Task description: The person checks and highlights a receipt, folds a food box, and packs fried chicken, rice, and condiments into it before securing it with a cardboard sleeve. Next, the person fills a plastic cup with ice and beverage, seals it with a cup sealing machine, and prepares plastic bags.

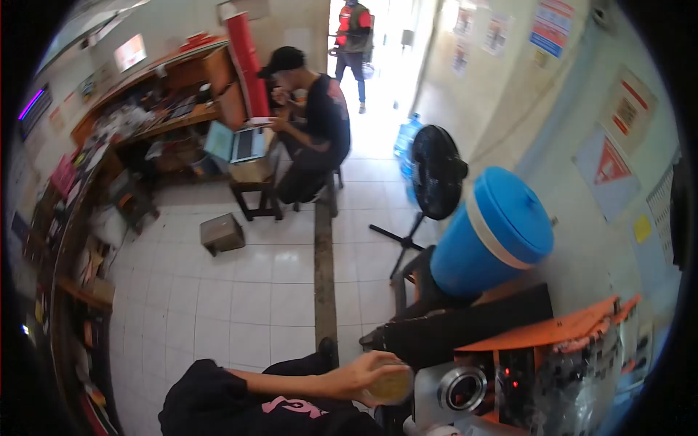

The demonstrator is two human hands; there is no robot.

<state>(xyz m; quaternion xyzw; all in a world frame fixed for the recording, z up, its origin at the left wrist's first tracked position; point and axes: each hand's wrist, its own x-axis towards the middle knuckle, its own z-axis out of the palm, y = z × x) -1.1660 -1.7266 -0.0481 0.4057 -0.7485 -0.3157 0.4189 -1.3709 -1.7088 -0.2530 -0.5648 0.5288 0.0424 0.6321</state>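
From the lower left, my left arm in a black sleeve reaches across my body, and my left hand is closed around a clear cup. Its contents look yellowish. Just right of the cup stands a silver appliance with a round chrome ring on its front; whether the two touch I cannot tell. Next to that is a black unit with small red lights, under an orange cover. My right hand does not show in the view.
A blue lidded barrel and a black standing fan are on the right. Ahead, a seated person faces a laptop; another person stands at the doorway. A low stool sits on the tiled floor. Cluttered counters line the left.
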